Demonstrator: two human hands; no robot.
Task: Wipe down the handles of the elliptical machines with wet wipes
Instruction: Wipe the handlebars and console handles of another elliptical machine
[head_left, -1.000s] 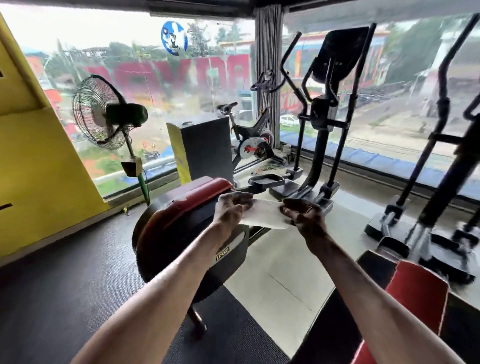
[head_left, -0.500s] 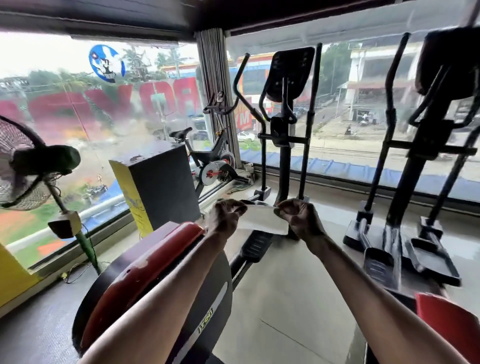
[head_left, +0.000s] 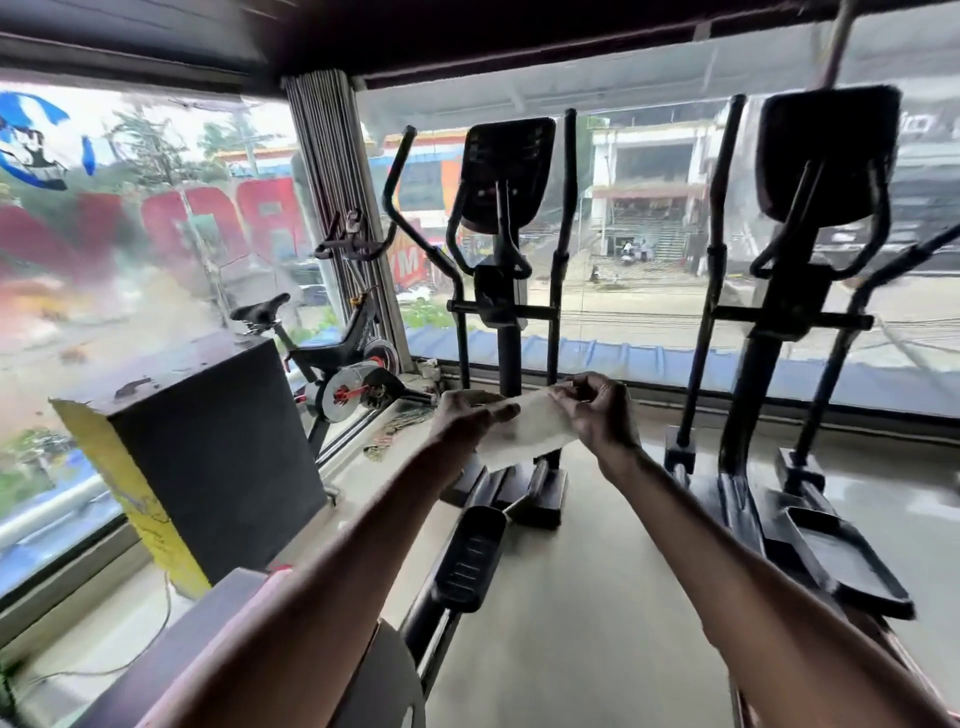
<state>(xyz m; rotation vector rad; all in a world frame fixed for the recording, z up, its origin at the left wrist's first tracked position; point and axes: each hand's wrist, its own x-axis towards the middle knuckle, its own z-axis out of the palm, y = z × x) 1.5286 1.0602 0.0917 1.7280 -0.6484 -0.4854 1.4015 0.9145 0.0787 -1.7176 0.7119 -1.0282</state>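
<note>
At the bottom of the frame two bare forearms are reaching up toward the middle, both cut off by the lower edge. In the lower left corner a dark piece of equipment (head_left: 182, 665) is lying half out of frame, too blurred to name. Between the arms, bare pale floor (head_left: 597, 597) is leaving open room.

At mid-frame the left hand (head_left: 467, 421) and right hand (head_left: 602, 415) are holding a white wet wipe (head_left: 524, 434) stretched between them in the air. Its long axis is running left to right, rising slightly toward the right. The left hand is gripping the left end with fingers curled over it, and the right hand is pinching the right end. Both ends are hiding inside the hands, and motion blur is softening the wipe's edges.

Left of the hands a black box with a yellow side (head_left: 218, 441) is standing by the window. Behind the wipe the nearer elliptical machine (head_left: 506, 312) is standing upright, its long foot pedal (head_left: 467, 561) pointing toward the lower frame. Its left handle (head_left: 400, 208) and right handle (head_left: 569, 208) are rising on either side of the console, well apart from the wipe. At the right a second elliptical machine (head_left: 810, 312) is standing with floor open between the two. Farther left a spin bike (head_left: 343, 364) is sitting in the window corner. Beyond the glass a street is showing, hazy.
</note>
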